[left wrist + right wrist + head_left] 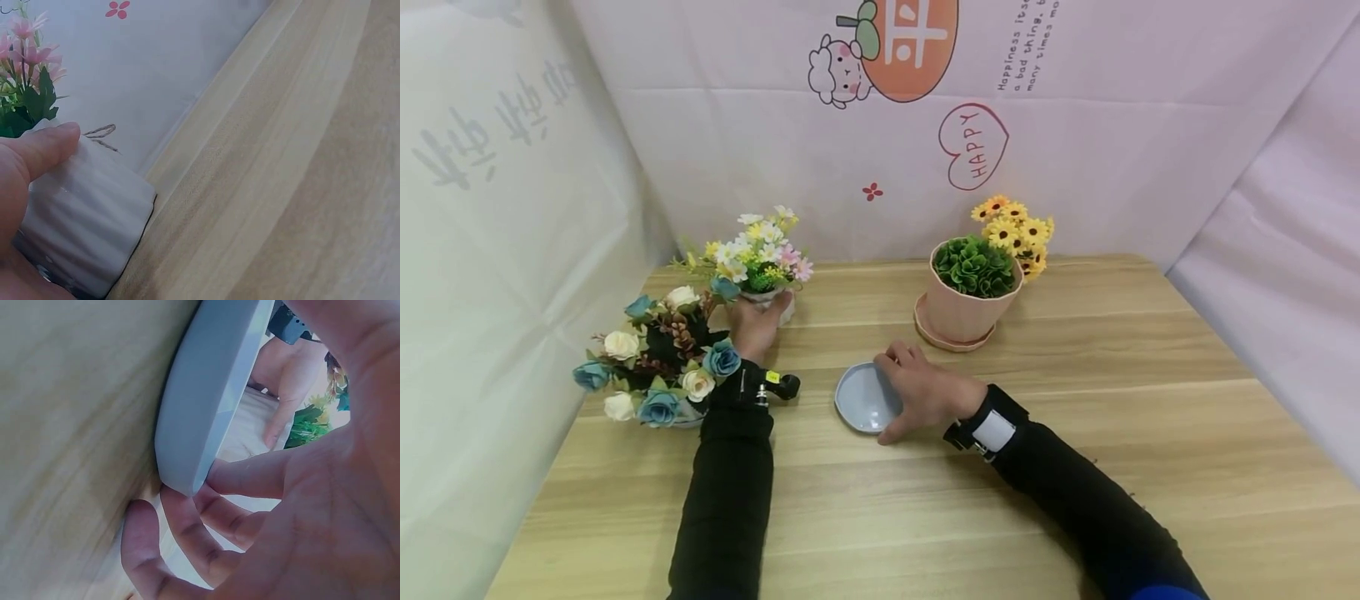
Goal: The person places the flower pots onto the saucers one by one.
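My left hand (756,325) grips a small white ribbed pot (94,206) of white, yellow and pink artificial flowers (767,250). Its thumb lies over the pot's rim in the left wrist view, and the pot stands on the table near the back wall. At the middle of the table, my right hand (925,387) holds a shallow grey-blue saucer (861,400) by its right side. In the right wrist view, curled fingertips touch the edge of the saucer (200,394), which lies on the wood or very close to it.
A pot of blue and cream roses (658,358) stands left of my left forearm, partly behind it. Farther back on the right, a pink pot (966,312) with green leaves sits on a pink saucer (936,332), yellow flowers (1015,229) behind it. White printed cloth (715,150) hangs around the wooden table.
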{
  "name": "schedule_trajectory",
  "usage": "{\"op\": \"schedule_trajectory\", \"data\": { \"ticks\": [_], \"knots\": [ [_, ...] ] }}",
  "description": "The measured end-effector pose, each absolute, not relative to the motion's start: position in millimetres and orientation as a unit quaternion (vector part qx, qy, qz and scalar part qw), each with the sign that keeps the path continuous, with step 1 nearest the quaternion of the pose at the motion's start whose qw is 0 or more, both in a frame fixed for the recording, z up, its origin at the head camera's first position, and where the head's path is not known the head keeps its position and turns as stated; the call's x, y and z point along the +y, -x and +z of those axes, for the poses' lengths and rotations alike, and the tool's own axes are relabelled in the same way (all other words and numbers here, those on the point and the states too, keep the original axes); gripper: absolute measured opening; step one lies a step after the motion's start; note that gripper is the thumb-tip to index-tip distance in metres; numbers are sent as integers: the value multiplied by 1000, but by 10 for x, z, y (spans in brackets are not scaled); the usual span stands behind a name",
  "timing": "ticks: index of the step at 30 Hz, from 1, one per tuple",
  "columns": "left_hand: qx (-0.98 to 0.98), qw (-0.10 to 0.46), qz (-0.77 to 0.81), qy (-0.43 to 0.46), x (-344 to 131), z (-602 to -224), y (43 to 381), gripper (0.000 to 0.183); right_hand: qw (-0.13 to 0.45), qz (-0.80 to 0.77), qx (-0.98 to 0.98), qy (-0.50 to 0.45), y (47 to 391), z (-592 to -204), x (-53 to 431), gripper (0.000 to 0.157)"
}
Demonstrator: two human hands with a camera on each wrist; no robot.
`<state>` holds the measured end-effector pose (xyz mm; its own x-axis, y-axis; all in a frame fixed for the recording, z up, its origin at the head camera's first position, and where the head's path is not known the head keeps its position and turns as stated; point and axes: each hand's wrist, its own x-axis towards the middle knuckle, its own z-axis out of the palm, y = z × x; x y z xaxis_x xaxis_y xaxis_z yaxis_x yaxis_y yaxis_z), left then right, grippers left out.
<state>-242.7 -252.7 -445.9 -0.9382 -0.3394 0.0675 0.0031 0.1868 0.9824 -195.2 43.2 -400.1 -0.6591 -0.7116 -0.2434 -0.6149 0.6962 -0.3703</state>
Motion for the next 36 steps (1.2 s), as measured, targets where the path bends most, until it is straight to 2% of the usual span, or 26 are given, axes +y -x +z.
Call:
{"op": "schedule_trajectory", "data": {
  "ticks": [19, 25, 29, 36],
  "knots": [
    [-724, 128, -676, -51, -2449, -4254, 2236, 83, 183, -136, 900, 371, 1942, -4017, 449, 107],
    [-745, 94, -660, -37, -2435, -4116, 2137, 88, 182, -134, 900, 372, 1952, -4014, 451, 107],
    [-752, 86, -653, -38, -2461, -4204, 2207, 90, 182, -132, 900, 373, 1955, -4017, 452, 106],
    [-763, 107, -637, -31, -2510, -4433, 2377, 95, 185, -131, 901, 371, 1956, -4024, 454, 106]
  ]
}}
